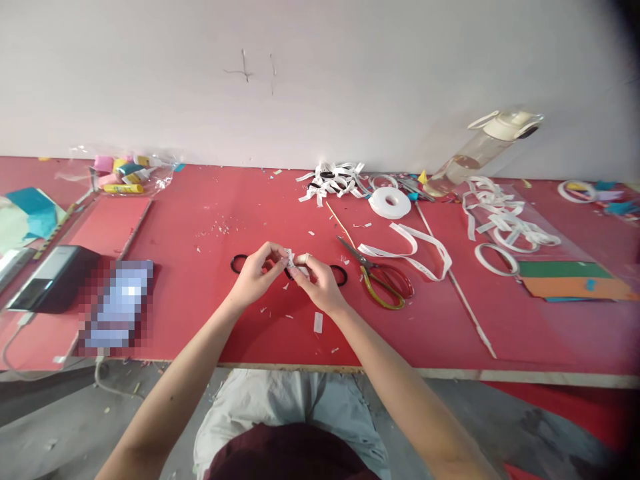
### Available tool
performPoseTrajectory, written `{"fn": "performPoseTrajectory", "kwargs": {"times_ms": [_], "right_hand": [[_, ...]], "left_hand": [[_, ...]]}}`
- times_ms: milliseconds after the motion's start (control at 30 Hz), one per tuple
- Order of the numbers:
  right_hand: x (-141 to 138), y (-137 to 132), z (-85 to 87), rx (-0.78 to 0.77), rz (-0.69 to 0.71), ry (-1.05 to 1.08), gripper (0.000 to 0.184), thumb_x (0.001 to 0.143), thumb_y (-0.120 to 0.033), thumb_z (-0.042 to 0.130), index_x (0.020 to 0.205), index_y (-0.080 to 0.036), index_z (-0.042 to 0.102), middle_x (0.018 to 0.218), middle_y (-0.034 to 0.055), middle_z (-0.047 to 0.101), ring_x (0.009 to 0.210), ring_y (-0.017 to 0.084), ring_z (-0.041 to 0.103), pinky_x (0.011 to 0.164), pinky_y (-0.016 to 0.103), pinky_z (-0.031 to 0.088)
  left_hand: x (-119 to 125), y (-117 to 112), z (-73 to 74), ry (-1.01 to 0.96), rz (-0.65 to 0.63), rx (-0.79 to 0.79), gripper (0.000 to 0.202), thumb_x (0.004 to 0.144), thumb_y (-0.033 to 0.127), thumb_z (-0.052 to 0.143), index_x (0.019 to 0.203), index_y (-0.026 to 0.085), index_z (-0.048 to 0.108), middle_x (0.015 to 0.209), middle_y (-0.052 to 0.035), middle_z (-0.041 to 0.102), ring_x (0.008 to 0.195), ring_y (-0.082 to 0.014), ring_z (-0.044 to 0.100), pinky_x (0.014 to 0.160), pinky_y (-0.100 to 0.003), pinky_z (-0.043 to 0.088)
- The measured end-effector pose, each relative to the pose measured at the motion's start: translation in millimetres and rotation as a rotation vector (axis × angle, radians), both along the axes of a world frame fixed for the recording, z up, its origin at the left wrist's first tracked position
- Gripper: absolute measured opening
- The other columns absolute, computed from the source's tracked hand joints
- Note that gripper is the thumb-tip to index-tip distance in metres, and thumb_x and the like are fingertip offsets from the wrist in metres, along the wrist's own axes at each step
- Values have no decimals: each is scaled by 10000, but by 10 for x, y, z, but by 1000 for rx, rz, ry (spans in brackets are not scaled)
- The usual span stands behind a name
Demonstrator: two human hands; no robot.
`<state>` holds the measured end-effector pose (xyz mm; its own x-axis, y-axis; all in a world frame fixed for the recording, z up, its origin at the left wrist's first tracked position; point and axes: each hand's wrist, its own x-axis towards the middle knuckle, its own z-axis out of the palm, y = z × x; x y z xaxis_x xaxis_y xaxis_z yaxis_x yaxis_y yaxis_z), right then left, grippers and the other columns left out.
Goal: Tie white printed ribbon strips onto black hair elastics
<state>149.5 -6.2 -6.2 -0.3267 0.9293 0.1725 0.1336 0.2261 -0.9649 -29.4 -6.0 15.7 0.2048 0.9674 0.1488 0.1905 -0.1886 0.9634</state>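
Red tabletop (190, 293), left hand (257, 272) and right hand (320, 285) pinching white ribbon (291, 257), scissors (370, 265) near, white roll (381, 205), bottle (470, 160) beyond

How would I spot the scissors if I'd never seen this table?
On the red table, find the person's right hand. To its right lie the scissors; their red and yellow-green handle loops set them apart from the white ribbon beside them.
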Motion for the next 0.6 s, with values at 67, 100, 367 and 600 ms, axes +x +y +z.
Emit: {"fn": "performPoseTrajectory", "kwargs": {"times_ms": [67,100,367,600], "right_hand": [[-9,-6,-14,-61,-17,75,277,921,-471,590,989,-203,565,758,-1,574,641,110,514,621,243,439],[-14,-9,-24,-88,-30,119,298,915,-482,601,1022,-209,551,755,-7,575,626,106,519,608,240,442],[-54,-116,-25,-193,-9,313,334,861,-468,689,1046,-220,564,730,-23,588,615,101,552,606,241,482],[-50,-176,0,-255,-114,269,366,792,-523,734,879,-186,619,794,18,639,642,114,563,587,237,486]], "left_hand": [[-5,-6,1,-66,-20,-21,146,930,339,597,936,195,577,866,-30,616,784,-132,598,713,-254,477],[-7,-9,4,-109,-34,-41,160,925,349,612,938,193,578,855,-28,613,775,-131,599,711,-255,477],[-12,2,-37,-361,-59,-163,190,889,336,686,954,186,589,801,2,599,679,-92,546,611,-219,416],[10,29,-51,-373,-23,-149,179,891,337,681,924,181,600,768,5,587,637,-89,526,574,-221,390]]}}
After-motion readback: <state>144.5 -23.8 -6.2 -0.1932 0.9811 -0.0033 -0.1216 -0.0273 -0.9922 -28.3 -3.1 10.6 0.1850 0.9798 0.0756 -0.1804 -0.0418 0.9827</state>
